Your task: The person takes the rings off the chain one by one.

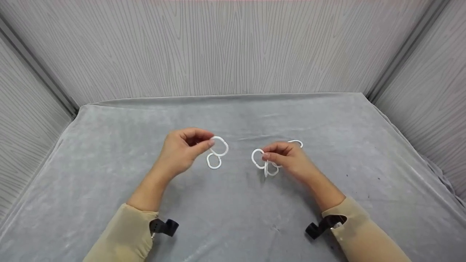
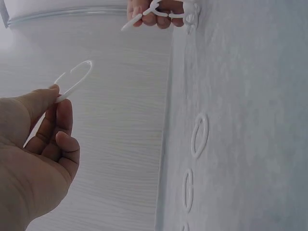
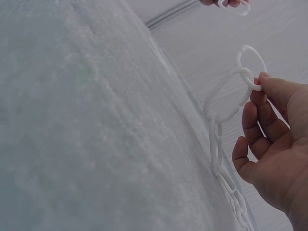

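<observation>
My left hand [image 1: 178, 153] pinches a white oval plastic chain link [image 1: 227, 147] between thumb and fingertips, raised above the cloth. The left wrist view shows a small gap in this link [image 2: 79, 85]. My right hand [image 1: 294, 162] pinches the end link [image 1: 252, 157] of a white plastic chain. From it, joined links [image 3: 213, 144] hang down and run along the cloth in the right wrist view. Part of the chain [image 1: 296, 141] shows beyond the right hand, the stretch between being hidden behind it. The two held links are apart, left and right of the middle.
A loose white link [image 1: 214, 168] lies on the grey cloth [image 1: 233, 218] below the left hand's link. In the left wrist view several loose links [image 2: 188, 190] lie in a row. Pale wood-grain panels [image 1: 233, 47] enclose the back and sides.
</observation>
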### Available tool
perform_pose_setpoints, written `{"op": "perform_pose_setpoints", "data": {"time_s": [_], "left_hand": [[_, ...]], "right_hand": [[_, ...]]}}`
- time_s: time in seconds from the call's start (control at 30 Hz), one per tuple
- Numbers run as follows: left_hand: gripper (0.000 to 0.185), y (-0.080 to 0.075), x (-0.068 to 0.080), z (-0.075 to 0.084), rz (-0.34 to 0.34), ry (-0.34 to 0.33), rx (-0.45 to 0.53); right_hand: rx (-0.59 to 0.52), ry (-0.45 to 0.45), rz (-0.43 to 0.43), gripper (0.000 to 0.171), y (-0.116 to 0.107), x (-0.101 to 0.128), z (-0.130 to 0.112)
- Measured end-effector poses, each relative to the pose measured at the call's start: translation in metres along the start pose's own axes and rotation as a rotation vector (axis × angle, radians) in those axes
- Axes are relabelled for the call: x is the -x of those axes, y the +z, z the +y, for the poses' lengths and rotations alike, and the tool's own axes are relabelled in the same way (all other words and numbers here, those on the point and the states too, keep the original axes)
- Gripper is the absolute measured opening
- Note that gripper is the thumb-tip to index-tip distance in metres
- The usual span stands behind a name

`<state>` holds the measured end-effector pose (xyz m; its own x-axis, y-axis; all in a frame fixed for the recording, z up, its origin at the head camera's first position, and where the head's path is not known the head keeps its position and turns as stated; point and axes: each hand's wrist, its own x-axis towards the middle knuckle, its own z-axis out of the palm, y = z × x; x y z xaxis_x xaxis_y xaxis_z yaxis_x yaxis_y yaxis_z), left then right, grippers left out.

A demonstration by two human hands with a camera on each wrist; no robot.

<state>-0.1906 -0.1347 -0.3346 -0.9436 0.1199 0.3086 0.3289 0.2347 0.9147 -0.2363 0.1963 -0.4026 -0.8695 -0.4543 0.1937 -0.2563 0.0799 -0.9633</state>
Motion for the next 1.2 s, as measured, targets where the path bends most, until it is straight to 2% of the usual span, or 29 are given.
{"op": "perform_pose_setpoints", "data": {"time_s": [0.27,0.57,0.97,1.2], "left_hand": [[0.016,-0.034,-0.007,-0.009,0.022,-0.036,-0.073],[0.023,-0.063,-0.007,-0.018,0.044,-0.107,-0.106],[0.025,-0.091,-0.005,-0.035,0.055,-0.152,-0.126],[0.027,-0.105,-0.006,-0.045,0.044,-0.191,-0.097]], "right_hand": [[-0.038,-0.003,-0.004,0.029,0.0,-0.001,0.002],[-0.034,-0.008,-0.01,0.028,0.0,-0.001,0.001],[-0.022,-0.008,-0.005,0.029,0.0,-0.002,0.001],[-0.034,0.012,0.0,0.029,0.0,-0.001,0.0]]}}
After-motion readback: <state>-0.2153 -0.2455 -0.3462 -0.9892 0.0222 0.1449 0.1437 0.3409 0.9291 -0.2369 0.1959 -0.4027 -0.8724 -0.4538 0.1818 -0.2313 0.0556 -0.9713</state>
